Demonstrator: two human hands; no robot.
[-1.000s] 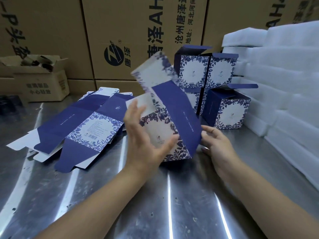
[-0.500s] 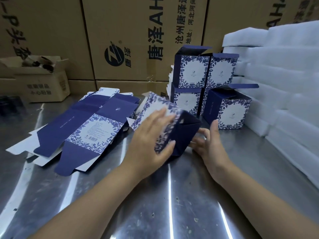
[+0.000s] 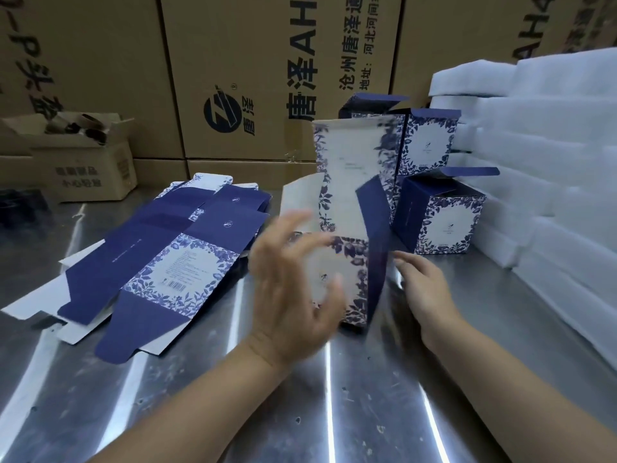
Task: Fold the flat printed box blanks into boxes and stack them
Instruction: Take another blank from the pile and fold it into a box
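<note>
Half-formed box [image 3: 354,262] stands mid-worktop [image 3: 367,396], flaps up. Left hand [image 3: 293,289] is spread loose at its front, blurred. Right hand [image 3: 424,289] is straight-fingered at the navy side, gripping nothing. Looks like light, springy card: pinch the creased corners, not the floppy flaps.
</note>
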